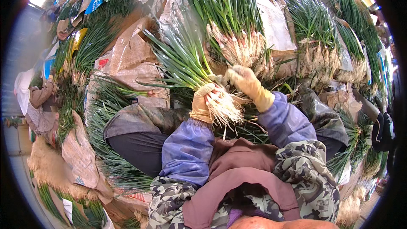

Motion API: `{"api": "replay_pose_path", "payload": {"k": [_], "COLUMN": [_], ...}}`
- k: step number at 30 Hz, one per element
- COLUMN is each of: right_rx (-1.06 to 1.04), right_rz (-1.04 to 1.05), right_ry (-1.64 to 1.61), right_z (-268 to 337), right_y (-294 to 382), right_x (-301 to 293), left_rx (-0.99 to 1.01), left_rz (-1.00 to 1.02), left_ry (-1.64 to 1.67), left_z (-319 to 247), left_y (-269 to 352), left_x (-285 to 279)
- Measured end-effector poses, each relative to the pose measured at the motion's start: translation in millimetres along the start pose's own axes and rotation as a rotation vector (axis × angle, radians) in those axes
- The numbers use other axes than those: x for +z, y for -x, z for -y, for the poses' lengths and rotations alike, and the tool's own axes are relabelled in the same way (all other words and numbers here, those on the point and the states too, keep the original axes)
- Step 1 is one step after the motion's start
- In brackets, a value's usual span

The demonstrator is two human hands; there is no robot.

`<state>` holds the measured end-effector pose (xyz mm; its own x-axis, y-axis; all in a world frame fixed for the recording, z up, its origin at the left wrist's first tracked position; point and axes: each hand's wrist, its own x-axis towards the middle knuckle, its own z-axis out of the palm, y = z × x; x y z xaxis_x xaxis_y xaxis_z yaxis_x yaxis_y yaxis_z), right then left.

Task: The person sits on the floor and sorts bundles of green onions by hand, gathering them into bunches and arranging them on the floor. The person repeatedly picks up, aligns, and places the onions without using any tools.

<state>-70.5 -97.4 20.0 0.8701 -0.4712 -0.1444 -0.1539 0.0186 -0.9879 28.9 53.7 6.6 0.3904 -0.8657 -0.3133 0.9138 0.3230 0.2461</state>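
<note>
My left hand [201,102], in a tan glove, grips a bunch of green onions [186,66] around the lower stems. The leaves spread up and to the left. Pale stringy roots [224,106] hang out past my thumb, over my lap. My right hand [243,79], gloved the same way, is beside the bunch on its right with the fingers curled. Its fingertips are close to the stems, and whether they pinch anything is not visible. Just beyond it lies a larger pile of green onions [233,16] with its roots towards me.
Burlap and woven sacks [127,66] cover the floor. More green onions [313,28] lie at the right, and loose leaves [108,127] beside my left knee. A person [41,101] sits at the far left. A dark boot [383,130] is at the right rim.
</note>
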Motion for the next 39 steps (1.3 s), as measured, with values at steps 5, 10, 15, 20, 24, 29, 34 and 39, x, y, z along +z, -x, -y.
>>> {"api": "replay_pose_path", "payload": {"k": [5, 10, 15, 20, 24, 29, 34, 39], "right_rx": [0.448, 0.391, 0.275, 0.309, -0.067, -0.013, -0.152, -0.151], "right_rz": [0.522, 0.478, 0.240, 0.166, -0.060, 0.088, -0.474, -0.430], "right_ry": [-0.911, -1.092, -0.970, -0.764, 0.262, 1.034, 1.321, 0.968], "right_z": [-42.5, -22.1, -15.3, -28.9, -41.7, -12.5, 25.2, 22.4], "right_y": [-48.1, -39.1, -38.3, -45.9, -50.7, -59.5, -103.3, -76.6], "right_x": [24.9, 48.0, 38.4, 44.3, 35.3, 8.4, -10.6, -22.0], "left_rx": [-0.031, -0.056, -0.120, -0.174, -0.202, -0.028, -0.012, -0.017], "left_rz": [0.173, 0.218, 0.230, 0.169, 0.191, 0.232, 0.082, -0.011], "left_ry": [0.101, 0.153, 0.164, 0.145, 0.120, 0.097, 0.010, -0.083], "left_z": [7.5, 4.1, 1.8, -2.8, -4.2, -15.6, -5.7, -5.0], "left_y": [-0.1, 5.8, 9.4, 11.8, 8.0, 16.8, 4.3, -1.5], "left_x": [-9.1, -3.5, 10.8, 12.8, 6.7, 30.8, 27.4, 12.1]}}
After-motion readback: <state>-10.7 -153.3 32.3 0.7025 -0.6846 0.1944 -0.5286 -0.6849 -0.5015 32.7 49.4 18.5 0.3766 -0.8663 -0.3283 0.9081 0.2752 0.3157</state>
